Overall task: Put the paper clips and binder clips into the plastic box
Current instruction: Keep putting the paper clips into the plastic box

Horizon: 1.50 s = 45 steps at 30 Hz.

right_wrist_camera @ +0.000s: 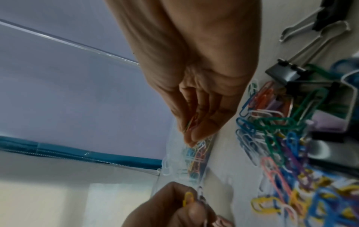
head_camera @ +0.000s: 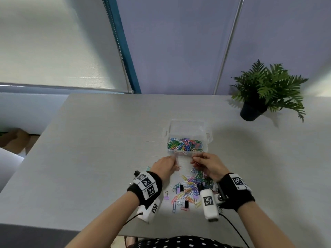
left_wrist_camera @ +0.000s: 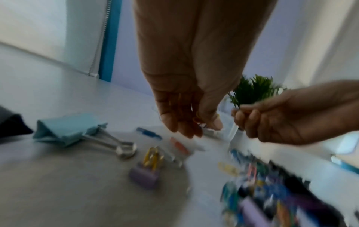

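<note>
The clear plastic box (head_camera: 206,138) stands open mid-table with many coloured paper clips in its near half. Just in front of it, my left hand (head_camera: 174,159) pinches a few paper clips, a yellow one (right_wrist_camera: 187,199) showing in the right wrist view. My right hand (head_camera: 194,161) pinches a small bunch of red and green paper clips (right_wrist_camera: 191,126) close to the box's near wall (right_wrist_camera: 174,162). Behind the hands lies the loose pile of paper clips and binder clips (head_camera: 189,191).
A large light-blue binder clip (left_wrist_camera: 68,130) and a small purple one (left_wrist_camera: 144,175) lie left of the pile. Black binder clips (right_wrist_camera: 287,73) sit in the pile. A potted plant (head_camera: 265,92) stands at the table's far right.
</note>
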{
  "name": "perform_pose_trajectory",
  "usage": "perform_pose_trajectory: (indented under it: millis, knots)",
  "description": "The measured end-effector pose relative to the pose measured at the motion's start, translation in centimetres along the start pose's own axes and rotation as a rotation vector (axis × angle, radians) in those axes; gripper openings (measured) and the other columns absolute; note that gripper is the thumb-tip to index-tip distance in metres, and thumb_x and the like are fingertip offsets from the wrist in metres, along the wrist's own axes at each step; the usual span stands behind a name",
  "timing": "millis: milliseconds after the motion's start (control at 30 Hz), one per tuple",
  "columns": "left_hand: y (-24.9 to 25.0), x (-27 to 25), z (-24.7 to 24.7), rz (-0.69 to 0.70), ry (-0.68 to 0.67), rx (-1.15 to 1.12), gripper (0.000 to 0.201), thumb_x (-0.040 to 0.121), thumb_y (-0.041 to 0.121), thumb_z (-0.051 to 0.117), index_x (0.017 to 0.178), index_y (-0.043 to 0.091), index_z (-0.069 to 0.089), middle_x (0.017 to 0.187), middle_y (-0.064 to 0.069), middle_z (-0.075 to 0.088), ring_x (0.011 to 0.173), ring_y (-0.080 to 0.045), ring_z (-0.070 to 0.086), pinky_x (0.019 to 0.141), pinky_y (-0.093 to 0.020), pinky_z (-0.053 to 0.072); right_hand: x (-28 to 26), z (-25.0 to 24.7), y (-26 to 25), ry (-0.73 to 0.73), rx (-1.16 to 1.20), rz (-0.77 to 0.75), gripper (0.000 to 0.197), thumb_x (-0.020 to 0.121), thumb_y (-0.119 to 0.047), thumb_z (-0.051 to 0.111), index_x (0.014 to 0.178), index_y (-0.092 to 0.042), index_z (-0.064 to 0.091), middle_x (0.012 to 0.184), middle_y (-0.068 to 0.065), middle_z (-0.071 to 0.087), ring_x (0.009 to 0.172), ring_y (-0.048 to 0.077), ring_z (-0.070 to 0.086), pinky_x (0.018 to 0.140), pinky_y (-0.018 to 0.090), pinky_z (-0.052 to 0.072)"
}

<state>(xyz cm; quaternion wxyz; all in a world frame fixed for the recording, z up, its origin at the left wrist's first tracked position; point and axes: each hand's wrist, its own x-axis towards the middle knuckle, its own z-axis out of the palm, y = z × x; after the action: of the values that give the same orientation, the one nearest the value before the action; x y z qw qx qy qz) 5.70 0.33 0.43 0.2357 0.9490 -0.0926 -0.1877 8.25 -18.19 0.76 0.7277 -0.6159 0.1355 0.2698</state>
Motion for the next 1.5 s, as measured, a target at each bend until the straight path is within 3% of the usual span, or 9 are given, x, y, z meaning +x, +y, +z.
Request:
perform_pose_trajectory:
  millis: [100,200,367,500,667,867,1100,1300,1500]
  knots:
    - [0.8,0.5,-2.6,-0.041,-0.005,-0.371,0.012,0.097,0.007,0.039,0.087,0.009,0.044,0.071,0.002,0.060,0.049,0.004,0.056,0.051,-0.010,0.048,0.6,0.0,-1.1,-0.019,0.011,-0.001,0.013,0.088,0.006,0.048,0.085,0.001,0.060,0.066,0.010,0.065,0.048,0.009,0.060,0.049,0.017,0.051]
    - [1.4,2.3,-5.1,-0.041,0.111,-0.436,0.010,0.095,0.002,0.042,0.088,0.006,0.049,0.067,-0.002,0.061,0.042,0.007,0.055,0.048,-0.008,0.047,1.5,0.4,-3.0,-0.004,-0.010,-0.090,0.014,0.089,0.006,0.046,0.092,0.006,0.060,0.071,0.012,0.062,0.053,0.010,0.062,0.052,0.016,0.053]
    - [1.6,5.6,-6.9,-0.067,0.146,-0.239,0.015,0.090,0.005,0.053,0.102,0.001,0.060,0.096,-0.017,0.070,0.086,-0.028,0.067,0.076,-0.026,0.050,3.4,1.1,-5.4,0.067,-0.417,-0.259,0.020,0.091,0.004,0.043,0.102,0.007,0.059,0.089,0.017,0.066,0.077,0.021,0.065,0.074,0.027,0.056]
    - [0.8,4.8,-7.1,0.015,0.100,-0.133,0.023,0.089,0.007,0.055,0.111,0.003,0.060,0.111,-0.013,0.067,0.102,-0.023,0.062,0.093,-0.028,0.045,3.4,1.5,-5.0,0.109,-0.912,-0.441,0.021,0.088,0.003,0.047,0.101,0.000,0.063,0.103,0.016,0.066,0.094,0.026,0.062,0.091,0.034,0.049]
    - [-2.5,1.5,-5.9,0.016,0.135,-0.185,0.028,0.083,-0.014,0.041,0.085,-0.002,0.065,0.083,-0.014,0.069,0.063,-0.009,0.059,0.058,-0.002,0.042,1.4,2.7,-2.7,-0.027,-1.039,-0.626,0.016,0.087,0.002,0.052,0.094,-0.002,0.065,0.097,0.013,0.068,0.090,0.022,0.062,0.085,0.030,0.050]
    - [-4.0,0.0,-4.1,-0.073,0.013,0.003,0.020,0.084,0.000,0.046,0.084,0.012,0.062,0.082,0.002,0.058,0.075,-0.015,0.058,0.074,-0.023,0.046,0.6,3.8,1.0,-0.282,-1.436,-0.401,0.010,0.086,-0.010,0.057,0.096,-0.007,0.057,0.096,0.007,0.060,0.084,0.019,0.052,0.075,0.030,0.041]
    - [-2.9,0.2,-2.6,-0.123,-0.042,0.150,0.017,0.087,0.014,0.052,0.099,0.018,0.063,0.118,-0.007,0.056,0.106,-0.025,0.054,0.086,-0.033,0.047,0.4,6.5,2.5,-0.117,-1.475,-0.379,0.040,0.083,-0.038,0.060,0.106,-0.007,0.048,0.113,0.006,0.053,0.101,0.023,0.051,0.075,0.034,0.043]
    - [-3.2,-0.3,-3.2,-0.070,0.056,0.095,0.012,0.090,0.016,0.048,0.083,0.013,0.057,0.089,0.001,0.060,0.082,-0.019,0.058,0.078,-0.030,0.049,0.6,9.4,3.6,-0.048,-1.504,-0.449,0.035,0.085,-0.022,0.060,0.113,-0.004,0.048,0.120,0.013,0.051,0.115,0.027,0.045,0.085,0.035,0.043]
    - [-4.1,-1.7,-2.9,-0.033,0.018,-0.060,0.016,0.084,0.002,0.047,0.082,0.016,0.055,0.089,-0.006,0.065,0.069,-0.009,0.059,0.075,-0.027,0.051,0.8,7.8,3.3,-0.098,-1.550,-0.488,0.014,0.086,0.000,0.048,0.098,-0.005,0.052,0.104,0.012,0.057,0.099,0.029,0.052,0.068,0.033,0.036]
